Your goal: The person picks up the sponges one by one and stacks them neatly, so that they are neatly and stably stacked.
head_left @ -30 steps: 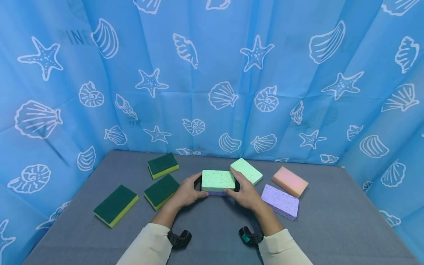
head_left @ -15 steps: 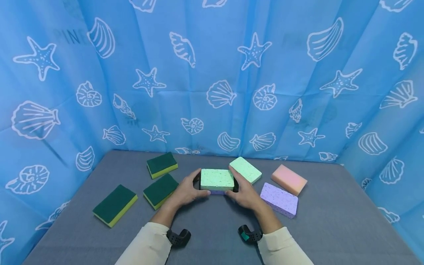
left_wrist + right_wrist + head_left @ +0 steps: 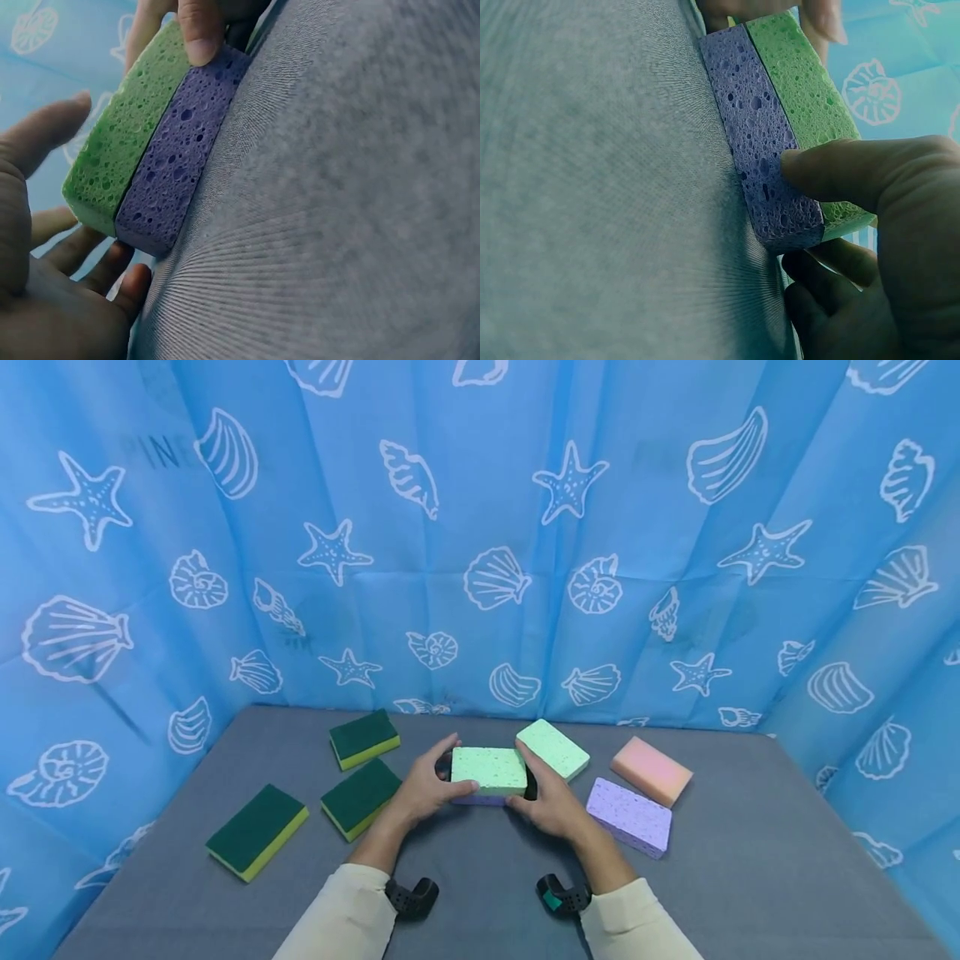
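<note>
A light green sponge (image 3: 489, 766) lies flat on a purple sponge (image 3: 480, 799), long sides lined up, at mid-table. At the stack's left end is my left hand (image 3: 426, 789). In the left wrist view its thumb (image 3: 56, 131) is lifted off the sponges, while its fingers (image 3: 97, 262) reach to the end of the stack. My right hand (image 3: 551, 797) grips the right end. The right wrist view has its thumb (image 3: 810, 169) pressed on the purple sponge's long side and its fingers (image 3: 829, 281) around the end.
On the left lie several green-and-yellow scouring sponges (image 3: 257, 831). To the right are another light green sponge (image 3: 553, 749), a pink-orange sponge (image 3: 652, 770) and a second purple sponge (image 3: 629, 816). A blue shell-patterned curtain (image 3: 480, 527) surrounds the grey table (image 3: 750, 860).
My left thumb has risen from the purple sponge's level to in front of the green one. The right hand keeps its grip. The stacked sponges stay in place, and the head view shifts slightly.
</note>
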### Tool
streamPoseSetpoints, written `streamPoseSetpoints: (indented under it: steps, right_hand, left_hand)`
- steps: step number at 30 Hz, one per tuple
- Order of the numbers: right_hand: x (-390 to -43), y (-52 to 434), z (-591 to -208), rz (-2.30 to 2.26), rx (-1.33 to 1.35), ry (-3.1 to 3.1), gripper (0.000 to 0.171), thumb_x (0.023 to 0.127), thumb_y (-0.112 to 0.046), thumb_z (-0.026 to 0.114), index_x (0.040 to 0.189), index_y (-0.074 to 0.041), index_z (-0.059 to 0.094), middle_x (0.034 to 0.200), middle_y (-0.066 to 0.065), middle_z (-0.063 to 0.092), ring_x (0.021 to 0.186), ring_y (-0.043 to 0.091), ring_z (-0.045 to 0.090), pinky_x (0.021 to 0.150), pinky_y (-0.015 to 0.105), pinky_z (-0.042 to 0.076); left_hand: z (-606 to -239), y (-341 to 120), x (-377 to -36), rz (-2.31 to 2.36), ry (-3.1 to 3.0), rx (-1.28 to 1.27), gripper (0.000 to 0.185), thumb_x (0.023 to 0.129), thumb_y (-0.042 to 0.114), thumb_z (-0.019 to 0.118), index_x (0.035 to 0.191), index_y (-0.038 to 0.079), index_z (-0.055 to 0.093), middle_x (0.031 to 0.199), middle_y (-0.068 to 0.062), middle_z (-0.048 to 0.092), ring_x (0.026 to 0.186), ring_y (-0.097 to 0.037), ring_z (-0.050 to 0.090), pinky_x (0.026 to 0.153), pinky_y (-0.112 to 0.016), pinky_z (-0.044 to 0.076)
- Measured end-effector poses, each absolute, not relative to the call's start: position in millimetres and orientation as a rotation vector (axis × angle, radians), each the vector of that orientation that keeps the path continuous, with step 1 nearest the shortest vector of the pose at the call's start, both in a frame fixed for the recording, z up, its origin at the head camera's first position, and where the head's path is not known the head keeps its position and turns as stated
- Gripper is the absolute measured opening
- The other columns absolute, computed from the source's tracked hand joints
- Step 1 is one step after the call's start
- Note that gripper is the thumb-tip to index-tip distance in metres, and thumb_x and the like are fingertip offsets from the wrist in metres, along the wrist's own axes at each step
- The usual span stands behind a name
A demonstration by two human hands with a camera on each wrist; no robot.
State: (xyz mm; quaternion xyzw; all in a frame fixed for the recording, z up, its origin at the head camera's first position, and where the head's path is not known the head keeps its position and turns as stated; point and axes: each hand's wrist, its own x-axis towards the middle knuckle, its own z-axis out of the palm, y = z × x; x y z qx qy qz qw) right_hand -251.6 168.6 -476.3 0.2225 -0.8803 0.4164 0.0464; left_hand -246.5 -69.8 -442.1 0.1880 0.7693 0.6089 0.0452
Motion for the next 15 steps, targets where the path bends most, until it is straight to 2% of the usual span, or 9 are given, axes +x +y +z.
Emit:
streamPoseSetpoints:
  steps: [5, 8, 15]
  right_hand:
    - [-252, 167, -478, 1.291, 0.689, -2.673, 0.083, 0.083, -0.003, 0.074, 0.151, 0.0, 0.026, 0.152, 0.018, 0.03, 0.137, 0.033, 0.029, 0.108, 0.051, 0.026]
    - [-252, 167, -476, 1.275, 0.683, -2.671, 0.084, 0.082, -0.003, 0.074, 0.151, 0.0, 0.027, 0.151, 0.019, 0.031, 0.137, 0.035, 0.03, 0.107, 0.052, 0.027]
    - [-251, 169, -467, 1.209, 0.654, -2.721, 0.086, 0.083, -0.011, 0.074, 0.152, -0.001, 0.024, 0.15, 0.022, 0.031, 0.136, 0.037, 0.03, 0.106, 0.053, 0.028]
  left_hand:
    - [-445, -72, -246, 1.869, 2.308, 0.498, 0.074, 0.086, 0.006, 0.073, 0.146, -0.008, 0.032, 0.129, -0.028, 0.048, 0.102, -0.035, 0.057, 0.075, -0.036, 0.051]
    - [-444, -71, -245, 1.866, 2.316, 0.488, 0.073, 0.086, 0.006, 0.073, 0.146, -0.008, 0.033, 0.126, -0.028, 0.049, 0.1, -0.033, 0.057, 0.072, -0.033, 0.05]
    - [-443, -69, -246, 1.836, 2.355, 0.472, 0.071, 0.085, 0.007, 0.074, 0.145, -0.006, 0.037, 0.135, -0.029, 0.044, 0.105, -0.035, 0.055, 0.073, -0.035, 0.05]
